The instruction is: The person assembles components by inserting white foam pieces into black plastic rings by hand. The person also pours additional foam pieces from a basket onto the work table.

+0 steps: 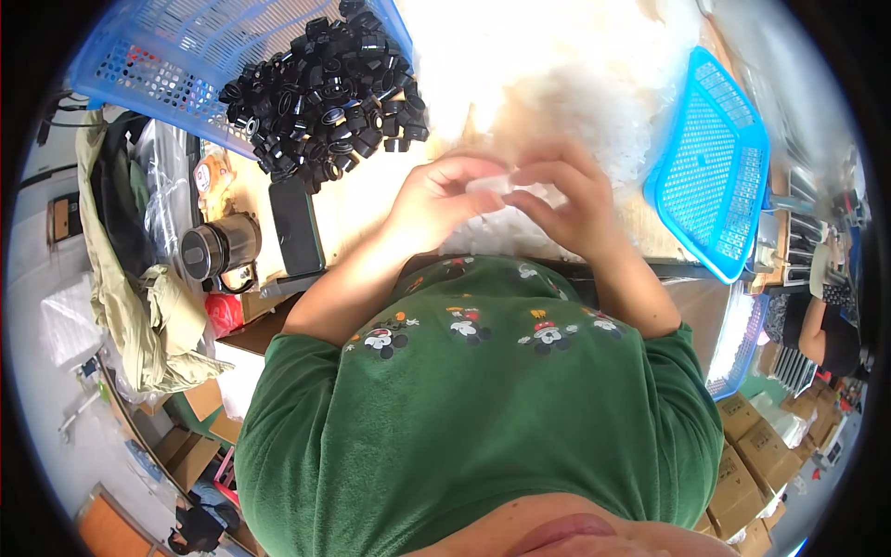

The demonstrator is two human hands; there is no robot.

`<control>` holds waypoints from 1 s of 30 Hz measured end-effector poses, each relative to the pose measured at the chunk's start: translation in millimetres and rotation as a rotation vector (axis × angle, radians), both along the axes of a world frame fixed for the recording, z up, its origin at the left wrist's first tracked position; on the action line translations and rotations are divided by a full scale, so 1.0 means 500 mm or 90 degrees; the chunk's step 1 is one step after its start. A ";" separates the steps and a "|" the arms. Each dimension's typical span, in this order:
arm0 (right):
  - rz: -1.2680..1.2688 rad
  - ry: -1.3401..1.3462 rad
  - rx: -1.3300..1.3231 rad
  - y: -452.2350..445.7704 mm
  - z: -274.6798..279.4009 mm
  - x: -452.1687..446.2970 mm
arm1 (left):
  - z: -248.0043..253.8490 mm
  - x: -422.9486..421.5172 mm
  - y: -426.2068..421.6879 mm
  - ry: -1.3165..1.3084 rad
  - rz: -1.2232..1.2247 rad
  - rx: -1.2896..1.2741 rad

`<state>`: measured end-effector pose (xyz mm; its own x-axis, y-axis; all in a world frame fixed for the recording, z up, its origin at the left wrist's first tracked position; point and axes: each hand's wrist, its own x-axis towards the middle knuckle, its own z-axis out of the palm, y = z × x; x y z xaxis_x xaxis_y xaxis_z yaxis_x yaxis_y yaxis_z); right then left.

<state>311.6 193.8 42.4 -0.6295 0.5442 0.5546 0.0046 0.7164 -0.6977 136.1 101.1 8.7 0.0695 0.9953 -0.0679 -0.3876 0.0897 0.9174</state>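
My left hand [436, 202] and my right hand [574, 190] meet over the near edge of the table. Between their fingertips is a small white piece [489, 186], perhaps plastic; its exact kind is too blurred to tell. The left thumb and forefinger pinch it from one side, and the right thumb and fingers close on its other end. Under and beyond my hands spreads a heap of whitish translucent pieces [603, 125], washed out by glare. Left of my hands is a pile of small black ring-like parts [325, 107].
A blue basket [176, 46] stands behind the black parts, and a brighter blue basket [664, 190] leans at the right. A dark phone [297, 227] and a lidded jar [223, 246] lie at the left. Cardboard boxes [742, 455] are stacked lower right, near another person's arm [813, 330].
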 end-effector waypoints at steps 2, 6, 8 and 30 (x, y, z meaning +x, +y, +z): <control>0.004 -0.001 0.010 0.001 -0.008 0.003 | 0.009 0.000 0.000 -0.009 -0.005 0.002; 0.000 -0.016 0.075 0.000 0.003 0.004 | 0.011 0.006 -0.003 -0.011 -0.010 -0.014; 0.009 -0.011 0.080 0.003 0.001 0.005 | 0.015 0.012 -0.002 -0.028 -0.010 0.013; -0.040 0.082 -0.068 0.010 -0.016 0.063 | 0.030 0.020 -0.002 0.317 0.031 0.073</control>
<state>343.1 199.0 34.2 -0.5197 0.6400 0.5660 -0.0481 0.6395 -0.7673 146.0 100.3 23.8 0.0097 0.9995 0.0290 0.0982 -0.0298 0.9947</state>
